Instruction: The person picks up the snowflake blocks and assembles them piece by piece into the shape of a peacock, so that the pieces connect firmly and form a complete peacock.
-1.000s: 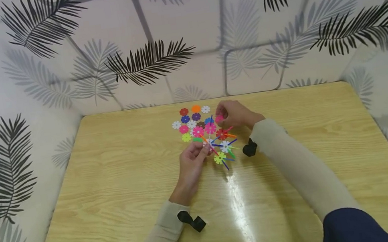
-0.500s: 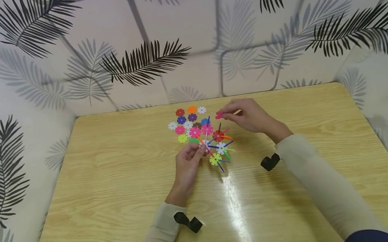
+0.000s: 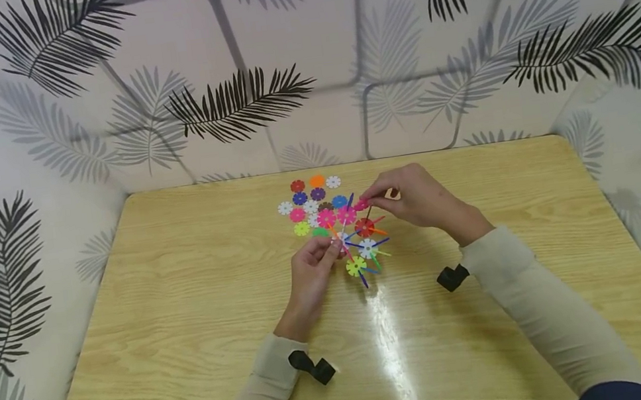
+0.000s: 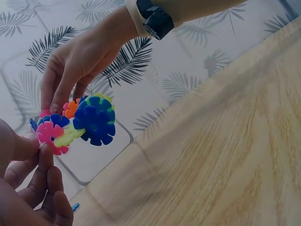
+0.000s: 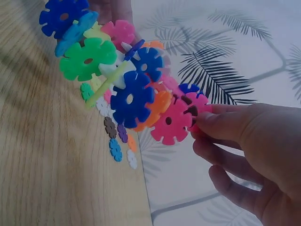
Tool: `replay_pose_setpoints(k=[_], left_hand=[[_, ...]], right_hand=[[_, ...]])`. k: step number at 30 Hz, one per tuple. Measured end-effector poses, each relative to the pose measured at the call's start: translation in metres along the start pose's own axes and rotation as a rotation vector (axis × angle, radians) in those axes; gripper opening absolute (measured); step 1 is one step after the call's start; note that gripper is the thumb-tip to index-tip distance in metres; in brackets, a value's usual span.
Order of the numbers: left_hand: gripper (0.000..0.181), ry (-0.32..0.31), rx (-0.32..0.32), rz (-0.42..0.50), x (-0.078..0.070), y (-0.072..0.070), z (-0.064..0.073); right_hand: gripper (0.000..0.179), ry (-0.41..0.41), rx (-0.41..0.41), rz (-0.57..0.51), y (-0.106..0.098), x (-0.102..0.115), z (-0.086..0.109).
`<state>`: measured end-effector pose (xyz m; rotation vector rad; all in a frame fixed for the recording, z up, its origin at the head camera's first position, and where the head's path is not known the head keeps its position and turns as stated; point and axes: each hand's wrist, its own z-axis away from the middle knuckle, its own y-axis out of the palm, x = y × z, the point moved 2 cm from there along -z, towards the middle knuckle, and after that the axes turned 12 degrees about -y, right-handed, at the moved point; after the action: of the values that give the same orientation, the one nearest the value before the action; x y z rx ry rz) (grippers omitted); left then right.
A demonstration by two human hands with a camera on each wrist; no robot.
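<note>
My left hand point(image 3: 312, 269) holds a cluster of interlocking snowflake discs point(image 3: 367, 248) above the table, its thumb and fingers pinching one side. Discs of red, white, yellow, pink, blue, green and orange are slotted into each other at angles. My right hand point(image 3: 418, 200) pinches a pink snowflake disc point(image 3: 360, 204) between thumb and fingers at the cluster's far right. In the right wrist view that pink disc point(image 5: 202, 106) is at a brown disc's edge, partly behind another pink disc; whether it is slotted in, I cannot tell. The fingertips partly cover it.
Loose snowflake discs, among them a red disc point(image 3: 297, 186), an orange disc point(image 3: 317, 181) and a purple disc point(image 3: 318, 194), lie flat near the back edge of the wooden table point(image 3: 190, 309). A leaf-patterned wall covering point(image 3: 311, 121) stands behind it.
My right hand moved back and to the right from the cluster with the pink disc, then brought it down against the brown disc. The left hand keeps its hold on the cluster.
</note>
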<state>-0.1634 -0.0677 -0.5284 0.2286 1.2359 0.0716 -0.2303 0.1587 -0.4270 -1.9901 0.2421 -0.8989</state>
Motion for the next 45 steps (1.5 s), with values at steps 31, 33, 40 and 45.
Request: replay_pose_setpoints(k=[31,33,40,45], left_hand=[[0.013,0.049,0.040,-0.131,0.002,0.003,0.000],[0.014,0.054,0.042,-0.143,0.001,0.003,0.001],[0.014,-0.003,0.008,-0.121,0.000,-0.001,0.000],[0.013,-0.011,0.026,-0.121,-0.001,-0.002,-0.001]], right_hand=[[0.012,-0.291,0.140,0.404,0.022,0.028,-0.005],[0.012,-0.271,0.099,0.336,0.024,0.025,-0.003],[0.014,-0.173,-0.061,0.116,0.017,0.015,0.001],[0.010,-0.094,-0.008,-0.006,0.011,0.012,0.000]])
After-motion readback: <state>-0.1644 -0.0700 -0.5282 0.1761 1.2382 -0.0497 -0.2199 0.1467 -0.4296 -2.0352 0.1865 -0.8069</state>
